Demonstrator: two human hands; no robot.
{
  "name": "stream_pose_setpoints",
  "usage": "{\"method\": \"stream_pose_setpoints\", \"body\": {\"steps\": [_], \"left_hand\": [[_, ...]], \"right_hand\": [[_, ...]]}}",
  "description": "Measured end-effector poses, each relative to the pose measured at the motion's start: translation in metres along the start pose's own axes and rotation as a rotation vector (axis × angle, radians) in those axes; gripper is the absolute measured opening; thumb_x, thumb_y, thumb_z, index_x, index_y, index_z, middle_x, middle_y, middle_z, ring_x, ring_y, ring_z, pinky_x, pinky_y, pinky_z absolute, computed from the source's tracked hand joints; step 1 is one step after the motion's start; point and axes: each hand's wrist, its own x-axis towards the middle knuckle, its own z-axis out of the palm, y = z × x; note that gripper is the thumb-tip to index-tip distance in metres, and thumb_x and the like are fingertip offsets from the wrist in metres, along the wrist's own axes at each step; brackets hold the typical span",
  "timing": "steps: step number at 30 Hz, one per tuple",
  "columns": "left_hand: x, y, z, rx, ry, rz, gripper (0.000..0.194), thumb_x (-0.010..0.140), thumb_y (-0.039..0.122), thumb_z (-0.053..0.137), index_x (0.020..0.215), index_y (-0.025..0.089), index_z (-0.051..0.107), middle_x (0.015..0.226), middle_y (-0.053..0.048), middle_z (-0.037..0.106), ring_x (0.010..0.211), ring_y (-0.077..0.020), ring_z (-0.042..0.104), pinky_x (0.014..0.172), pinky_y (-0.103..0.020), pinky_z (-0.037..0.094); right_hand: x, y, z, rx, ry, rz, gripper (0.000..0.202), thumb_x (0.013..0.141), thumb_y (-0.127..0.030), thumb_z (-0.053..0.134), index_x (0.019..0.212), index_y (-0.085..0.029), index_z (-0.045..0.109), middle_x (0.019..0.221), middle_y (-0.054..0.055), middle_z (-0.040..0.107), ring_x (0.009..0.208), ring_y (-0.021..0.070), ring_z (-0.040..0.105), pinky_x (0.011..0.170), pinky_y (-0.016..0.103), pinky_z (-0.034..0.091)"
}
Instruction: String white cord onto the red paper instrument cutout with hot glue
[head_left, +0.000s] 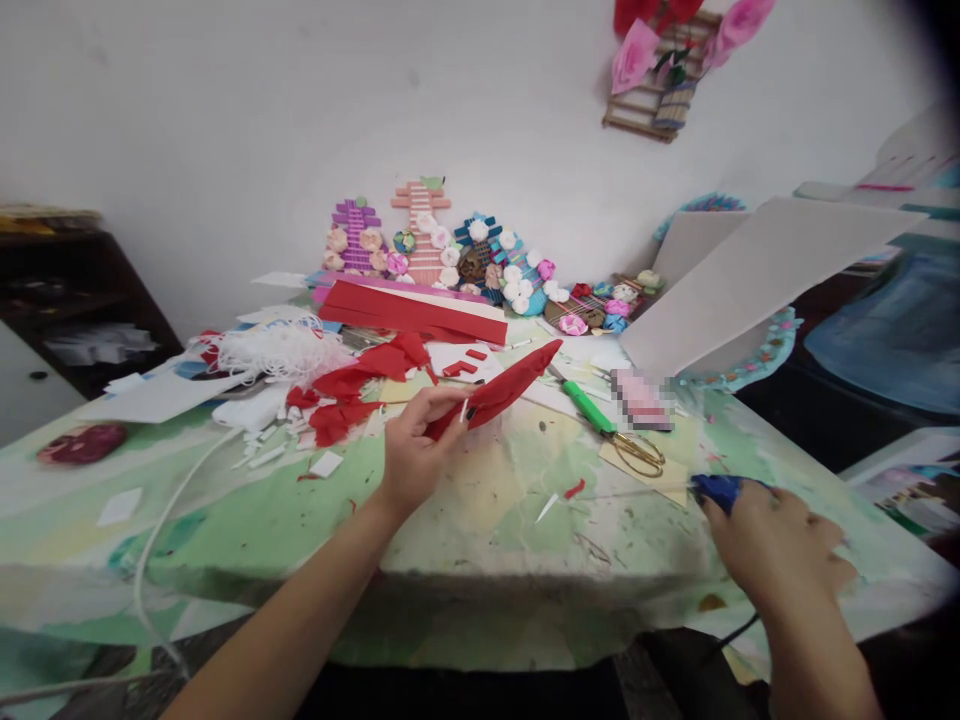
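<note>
My left hand (420, 450) pinches a folded red piece of paper or cloth (517, 385), raised over the middle of the table and pointing up to the right. A short white stick (464, 410) shows at the fingertips. Off to the right, my right hand (784, 545) is wrapped round a blue glue gun (716, 490), mostly covered by the fingers. From its tip a thin pale strand runs left, and a dark cord (731, 637) hangs below the hand. Between the hands lie a green-handled cutter (589, 405) and gold-handled scissors (637, 455).
Red strips (412, 315), red scraps (341, 420) and a tangle of white string (274, 350) cover the left back of the table. Decorated stick crafts (424, 235) lean on the wall. A large white board (750, 280) and a blurred pink object (641, 400) are at right.
</note>
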Motion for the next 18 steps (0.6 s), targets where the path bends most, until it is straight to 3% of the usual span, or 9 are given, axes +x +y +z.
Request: {"method": "stream_pose_setpoints", "body": {"steps": [2, 5, 9, 14, 18], "left_hand": [[-0.001, 0.0, 0.001, 0.017, -0.001, 0.002, 0.017, 0.082, 0.014, 0.059, 0.098, 0.018, 0.061, 0.102, -0.007, 0.071, 0.094, -0.0172, 0.068, 0.087, -0.03, 0.055], [-0.002, 0.0, 0.002, 0.032, -0.016, 0.011, 0.016, 0.083, 0.014, 0.059, 0.099, 0.018, 0.061, 0.103, -0.007, 0.07, 0.095, -0.0168, 0.068, 0.088, -0.029, 0.055], [-0.001, 0.005, 0.001, 0.056, -0.04, 0.026, 0.016, 0.083, 0.015, 0.058, 0.099, 0.017, 0.06, 0.103, -0.007, 0.07, 0.093, -0.0172, 0.068, 0.084, -0.028, 0.055], [0.0, 0.013, 0.001, 0.12, -0.025, 0.066, 0.015, 0.08, 0.014, 0.061, 0.094, 0.018, 0.061, 0.097, -0.005, 0.072, 0.085, -0.0156, 0.069, 0.075, -0.023, 0.055], [-0.002, 0.012, 0.002, 0.143, -0.021, 0.08, 0.017, 0.079, 0.012, 0.061, 0.095, 0.018, 0.063, 0.097, -0.005, 0.072, 0.086, -0.0153, 0.068, 0.075, -0.023, 0.055]], "right_hand": [[-0.017, -0.05, -0.011, 0.117, 0.025, -0.184, 0.019, 0.08, -0.033, 0.055, 0.085, -0.016, 0.062, 0.095, 0.02, 0.061, 0.097, 0.0368, 0.054, 0.079, 0.053, 0.039], [-0.046, -0.127, -0.021, 0.582, -0.049, -0.486, 0.01, 0.085, -0.029, 0.055, 0.082, -0.02, 0.058, 0.085, 0.008, 0.062, 0.085, 0.0225, 0.057, 0.076, 0.037, 0.045], [-0.073, -0.199, -0.023, 0.837, -0.002, -0.511, 0.009, 0.082, -0.027, 0.061, 0.08, -0.019, 0.057, 0.073, 0.003, 0.058, 0.073, 0.0176, 0.053, 0.069, 0.032, 0.044], [-0.079, -0.229, -0.011, 0.863, 0.131, -0.465, 0.009, 0.078, -0.023, 0.063, 0.076, -0.018, 0.055, 0.071, 0.003, 0.058, 0.071, 0.0175, 0.052, 0.072, 0.034, 0.043], [-0.079, -0.231, -0.002, 0.879, 0.1, -0.431, 0.006, 0.081, -0.016, 0.054, 0.076, -0.018, 0.055, 0.072, 0.004, 0.058, 0.071, 0.017, 0.051, 0.069, 0.032, 0.043]]}}
